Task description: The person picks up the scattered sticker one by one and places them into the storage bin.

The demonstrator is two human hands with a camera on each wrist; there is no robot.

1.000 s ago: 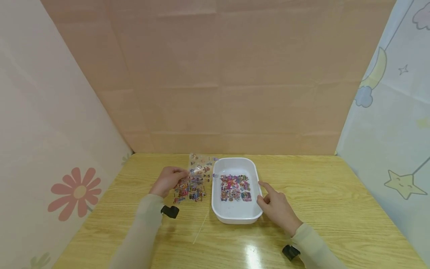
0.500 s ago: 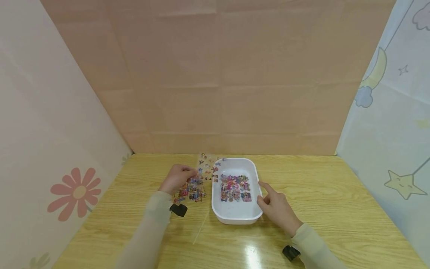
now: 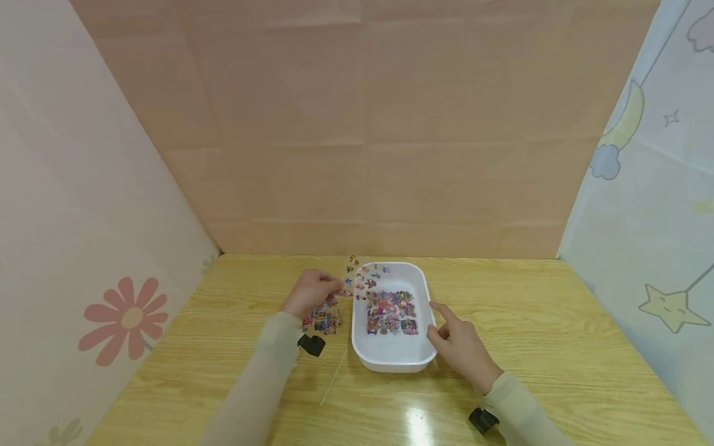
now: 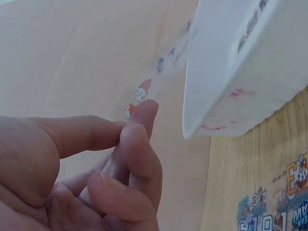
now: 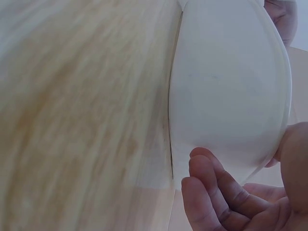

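Note:
My left hand (image 3: 310, 292) pinches the edge of a clear sticker sheet (image 3: 368, 276) printed with small cartoon figures. The sheet reaches over the far left rim of a white plastic tub (image 3: 393, 352). In the left wrist view, thumb and fingertips meet on the sheet (image 4: 161, 65), which is seen nearly edge-on. My right hand (image 3: 464, 347) holds the tub's right rim; in the right wrist view the thumb lies over the rim and several fingers (image 5: 202, 168) are by the outer wall. Inside the tub lie colourful stickers (image 3: 390, 311).
More printed clear stickers (image 3: 326, 320) lie on the wooden table (image 3: 530, 322), left of the tub and partly under my left hand. A thin pale strip (image 3: 333, 379) lies in front of them. A plain backdrop (image 3: 362, 124) rises behind the table, with patterned cloth at both sides.
My left hand has moved to the right with the clear sticker sheet, which now overlaps the tub's far left part. The right hand and the tub have stayed in place.

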